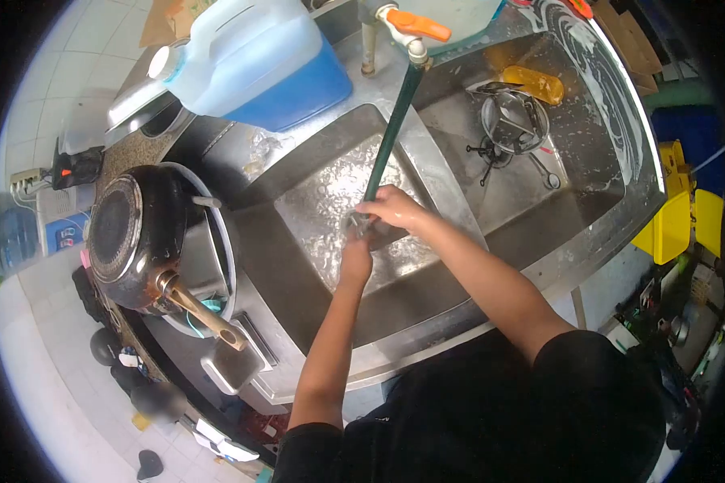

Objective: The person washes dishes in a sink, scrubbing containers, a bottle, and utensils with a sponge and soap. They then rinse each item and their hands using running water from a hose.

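Over the left basin of the steel sink [298,310], my left hand [357,251] is wrapped round a small clear object [354,223], perhaps a glass. My right hand [396,208] is closed at the lower end of a green hose [395,133], right beside that object. The hose hangs from a tap with an orange handle [419,25]. Wet, foamy glare covers the basin floor below my hands. What exactly my right fingers grip, hose or glass, is partly hidden.
The right basin holds a glass bowl [514,121], utensils [549,179] and a yellow bottle [533,84]. A jug of blue liquid [258,72] stands behind the left basin. At left, a blackened pan [129,237] rests on a tub, its handle pointing toward the front.
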Demonstrator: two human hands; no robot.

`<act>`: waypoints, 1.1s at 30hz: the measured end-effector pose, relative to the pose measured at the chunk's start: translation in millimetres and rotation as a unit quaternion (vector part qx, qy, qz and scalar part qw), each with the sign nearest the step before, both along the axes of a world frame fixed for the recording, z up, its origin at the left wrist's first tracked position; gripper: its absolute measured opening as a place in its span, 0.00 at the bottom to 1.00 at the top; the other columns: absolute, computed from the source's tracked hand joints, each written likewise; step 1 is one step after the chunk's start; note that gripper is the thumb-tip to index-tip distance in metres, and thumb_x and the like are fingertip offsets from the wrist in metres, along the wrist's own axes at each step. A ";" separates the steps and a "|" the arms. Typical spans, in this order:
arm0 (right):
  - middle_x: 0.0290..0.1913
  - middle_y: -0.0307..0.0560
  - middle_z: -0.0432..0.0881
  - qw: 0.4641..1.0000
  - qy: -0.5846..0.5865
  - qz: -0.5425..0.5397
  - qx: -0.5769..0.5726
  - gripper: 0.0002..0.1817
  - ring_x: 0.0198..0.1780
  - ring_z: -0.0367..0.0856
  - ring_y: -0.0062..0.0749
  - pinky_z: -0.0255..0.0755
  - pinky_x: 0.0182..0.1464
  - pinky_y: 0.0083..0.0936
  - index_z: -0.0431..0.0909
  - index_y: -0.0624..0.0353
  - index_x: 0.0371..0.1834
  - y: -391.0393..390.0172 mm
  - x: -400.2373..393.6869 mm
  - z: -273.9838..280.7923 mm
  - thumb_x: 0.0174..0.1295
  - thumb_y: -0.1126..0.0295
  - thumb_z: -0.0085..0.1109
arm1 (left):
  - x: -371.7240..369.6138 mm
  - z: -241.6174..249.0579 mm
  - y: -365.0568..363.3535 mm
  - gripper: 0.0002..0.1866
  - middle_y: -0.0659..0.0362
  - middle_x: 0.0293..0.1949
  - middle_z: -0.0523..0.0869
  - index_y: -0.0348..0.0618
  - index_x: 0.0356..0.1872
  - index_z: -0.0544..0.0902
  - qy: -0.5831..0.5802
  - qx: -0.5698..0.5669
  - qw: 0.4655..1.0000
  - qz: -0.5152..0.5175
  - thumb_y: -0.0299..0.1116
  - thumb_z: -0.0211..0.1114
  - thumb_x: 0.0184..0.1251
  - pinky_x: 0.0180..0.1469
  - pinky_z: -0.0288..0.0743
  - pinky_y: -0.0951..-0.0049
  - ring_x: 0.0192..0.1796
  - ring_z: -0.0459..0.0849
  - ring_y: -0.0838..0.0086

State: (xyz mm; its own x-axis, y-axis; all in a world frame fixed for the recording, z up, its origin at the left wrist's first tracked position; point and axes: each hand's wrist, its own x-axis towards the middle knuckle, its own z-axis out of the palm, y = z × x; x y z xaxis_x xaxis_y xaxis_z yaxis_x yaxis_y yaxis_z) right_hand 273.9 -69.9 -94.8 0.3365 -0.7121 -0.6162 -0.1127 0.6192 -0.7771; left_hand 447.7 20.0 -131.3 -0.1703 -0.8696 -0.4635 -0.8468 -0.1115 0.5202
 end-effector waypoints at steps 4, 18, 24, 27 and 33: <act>0.36 0.49 0.89 0.969 0.195 -0.036 -0.148 0.20 0.37 0.87 0.31 0.77 0.43 0.27 0.84 0.66 0.38 8.6 0.7 -29.3 0.61 0.55 0.70 | 2.8 -6.7 1.2 0.16 0.33 0.58 0.77 0.41 0.52 0.84 0.039 -0.102 0.993 -0.041 0.29 0.57 0.66 0.58 0.78 0.47 0.55 0.83 0.41; 0.42 0.48 0.88 0.998 -0.050 0.018 -0.019 0.13 0.45 0.86 0.37 0.77 0.50 0.32 0.87 0.61 0.46 38.1 28.6 -97.1 0.62 0.73 0.56 | -19.9 -0.7 -25.4 0.17 0.45 0.41 0.89 0.34 0.51 0.83 0.127 0.020 0.950 0.283 0.31 0.68 0.63 0.44 0.81 0.65 0.42 0.89 0.64; 0.58 0.56 0.84 0.716 0.388 0.493 -0.305 0.19 0.57 0.84 0.51 0.76 0.58 0.44 0.87 0.61 0.52 17.4 62.1 -157.8 0.65 0.63 0.54 | 2.7 -48.6 5.3 0.15 0.55 0.47 0.88 0.35 0.52 0.81 0.307 0.070 0.891 0.327 0.19 0.63 0.64 0.42 0.81 0.72 0.43 0.88 0.72; 0.66 0.53 0.80 0.705 0.299 0.606 -0.214 0.23 0.64 0.80 0.47 0.75 0.60 0.45 0.83 0.60 0.60 -17.0 74.8 -149.1 0.66 0.60 0.56 | -5.8 -29.1 -9.9 0.16 0.54 0.49 0.87 0.38 0.55 0.79 0.384 0.093 0.832 0.390 0.20 0.64 0.67 0.44 0.85 0.68 0.45 0.88 0.70; 0.59 0.56 0.85 0.705 0.377 0.494 -0.342 0.24 0.61 0.82 0.50 0.75 0.58 0.51 0.87 0.60 0.53 -7.2 83.2 -185.3 0.60 0.55 0.62 | -0.4 -47.8 -11.0 0.14 0.57 0.48 0.85 0.40 0.55 0.77 0.397 0.105 0.796 0.445 0.26 0.65 0.72 0.38 0.85 0.71 0.42 0.86 0.73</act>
State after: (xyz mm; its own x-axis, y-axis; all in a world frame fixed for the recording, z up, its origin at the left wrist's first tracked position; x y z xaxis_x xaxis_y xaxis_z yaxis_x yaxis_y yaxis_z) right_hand 357.1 -77.1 -280.2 0.6370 -0.5769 -0.5113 -0.7670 -0.5407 -0.3455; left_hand 447.3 9.0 -179.2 0.1580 -0.7278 -0.6673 0.2024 -0.6375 0.7433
